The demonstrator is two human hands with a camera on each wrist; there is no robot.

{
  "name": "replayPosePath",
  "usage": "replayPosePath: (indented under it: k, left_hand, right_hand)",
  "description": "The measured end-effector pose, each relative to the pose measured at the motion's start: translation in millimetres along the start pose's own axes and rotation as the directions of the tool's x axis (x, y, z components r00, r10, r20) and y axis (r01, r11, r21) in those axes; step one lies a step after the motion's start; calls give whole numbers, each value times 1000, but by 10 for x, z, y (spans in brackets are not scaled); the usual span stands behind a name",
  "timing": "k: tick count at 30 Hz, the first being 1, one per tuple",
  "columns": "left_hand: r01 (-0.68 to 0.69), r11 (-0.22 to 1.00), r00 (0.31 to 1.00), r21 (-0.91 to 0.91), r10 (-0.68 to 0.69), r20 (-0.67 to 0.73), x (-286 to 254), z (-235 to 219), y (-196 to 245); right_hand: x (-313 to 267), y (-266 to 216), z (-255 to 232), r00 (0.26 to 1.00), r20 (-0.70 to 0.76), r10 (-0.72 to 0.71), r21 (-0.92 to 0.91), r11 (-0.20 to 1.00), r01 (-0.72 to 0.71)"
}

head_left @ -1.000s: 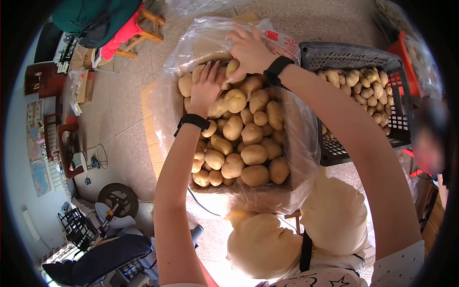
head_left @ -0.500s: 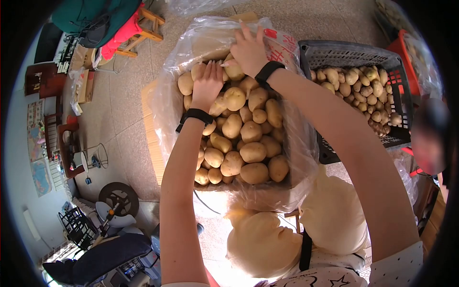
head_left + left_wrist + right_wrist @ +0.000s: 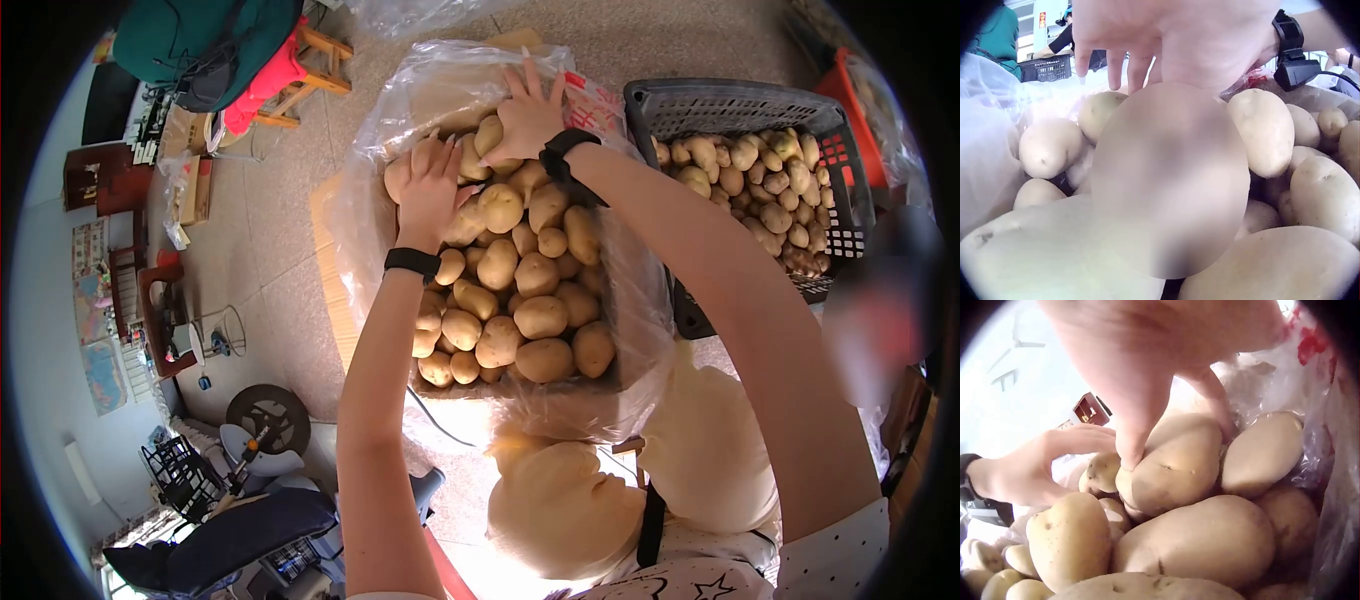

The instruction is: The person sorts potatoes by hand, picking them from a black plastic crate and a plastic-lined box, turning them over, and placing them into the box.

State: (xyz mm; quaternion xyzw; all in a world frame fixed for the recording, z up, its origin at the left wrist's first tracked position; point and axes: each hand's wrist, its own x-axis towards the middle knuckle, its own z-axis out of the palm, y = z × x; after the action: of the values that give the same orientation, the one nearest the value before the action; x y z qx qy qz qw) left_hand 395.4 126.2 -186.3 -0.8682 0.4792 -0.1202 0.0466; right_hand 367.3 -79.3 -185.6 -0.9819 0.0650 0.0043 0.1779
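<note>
Yellow-brown potatoes (image 3: 538,317) fill a cardboard box lined with a clear plastic bag (image 3: 380,120). At the far end, my right hand (image 3: 530,125) grips a potato (image 3: 1169,472), thumb on its near side and fingers round the far side. My left hand (image 3: 430,190) lies over the potatoes just to the left, its fingers extended across a potato (image 3: 427,155) near the bag's far left corner. The left wrist view shows its palm above the pile, with the fingertips partly hidden behind potatoes. A black band circles each wrist.
A black plastic crate (image 3: 740,95) with smaller potatoes stands to the right, a red container (image 3: 850,110) beyond it. Flattened cardboard (image 3: 335,270) sticks out left of the box. A wooden stool (image 3: 320,65) is at the far left. My knees are close to the box's near side.
The left hand's fingers have spread and reached a little farther over the potatoes. The right hand shifted slightly, staying at the far end. The whole head view has moved a little.
</note>
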Motion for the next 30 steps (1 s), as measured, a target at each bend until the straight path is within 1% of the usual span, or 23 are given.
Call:
replayPosePath:
  k: [1, 3, 4, 6, 7, 9, 13, 15, 16, 18, 19, 21, 22, 24, 25, 26, 27, 28, 29, 30]
  left_hand:
    - [-2, 1000, 1000, -1, 2, -2, 9, 48, 11]
    - [8, 999, 1000, 51, -8, -6, 18, 144, 38]
    - [9, 999, 1000, 51, -9, -6, 32, 204, 56]
    - [27, 998, 1000, 63, -27, -10, 36, 317, 79]
    - [28, 998, 1000, 64, -28, -7, 40, 268, 82]
    - [-29, 992, 999, 122, 28, 16, 52, 158, 72]
    - [1, 994, 1000, 107, -1, 4, 134, 119, 81]
    - [71, 990, 983, 119, -90, 160, 223, 7, 82]
    - [72, 990, 983, 118, -90, 161, 234, 13, 68]
    - [4, 991, 983, 132, -28, 183, 272, 26, 26]
    - [4, 991, 983, 132, -28, 181, 300, 3, 46]
    - [4, 985, 956, 171, -54, 287, 352, -33, 106]
    - [5, 985, 957, 171, -55, 286, 349, -8, 90]
    - [8, 996, 980, 86, -25, 199, 340, 46, 51]
    - [10, 997, 980, 82, -26, 198, 324, 22, 48]
    - [111, 992, 987, -55, -104, 119, 299, -26, 43]
    - [197, 960, 980, -198, -191, 50, 292, -76, 31]
    - [198, 960, 980, -200, -191, 52, 270, -68, -19]
    - [382, 679, 914, -626, -376, 151, 248, -61, -83]
    - [456, 200, 820, -867, -472, 323, 234, -42, -124]
  right_hand:
    - [2, -3, 23, 1000, -1, 2, -2, 1000, -2]
    - [-6, -26, 82, 993, -117, -10, 24, 1000, 13]
    - [-9, -35, 117, 993, -117, -10, 24, 1000, 13]
    - [-6, -65, 194, 980, -198, -24, -64, 998, 11]
    - [-12, -75, 210, 980, -196, -24, -62, 998, 12]
    - [-31, -93, 234, 968, -250, -24, -87, 996, 3]
    - [-69, -83, 180, 980, -197, -20, -101, 995, 0]
    - [-72, -54, 108, 997, -79, -12, -54, 999, 7]
    - [-76, -49, 84, 997, -78, -11, -54, 999, 7]
    - [-80, -54, 35, 999, -36, -1, -32, 999, 0]
    - [-74, -42, 37, 999, -37, -1, -33, 999, 0]
    - [-75, -12, 44, 991, -131, 22, -19, 1000, -24]
    - [-86, -5, 2, 991, -130, 21, -20, 1000, -24]
    - [-100, 51, -105, 957, -279, 80, 117, 992, -49]
    - [-131, 66, -216, 948, -312, 67, 111, 993, -34]
    - [-127, 113, -275, 948, -310, 67, 107, 994, -35]
    - [-119, 161, -340, 946, -309, 102, 142, 988, -61]
    - [-109, 217, -400, 942, -305, 138, 178, 980, -86]
    - [-80, 282, -491, 951, -284, 124, 217, 974, -62]
    - [-78, 306, -542, 951, -284, 124, 217, 974, -62]
